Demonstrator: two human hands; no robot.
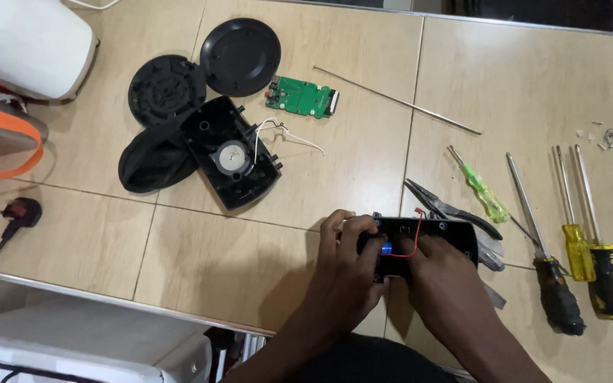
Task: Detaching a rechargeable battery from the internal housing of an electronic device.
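My left hand and right hand both pinching black housing at near bench edge. Rigid, light plastic; red wire fragile. Hold by ends, judged safest.

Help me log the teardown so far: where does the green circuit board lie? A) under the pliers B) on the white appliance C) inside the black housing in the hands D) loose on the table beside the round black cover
D: the green circuit board lies bare on the table, just right of the round black cover, far from both hands.
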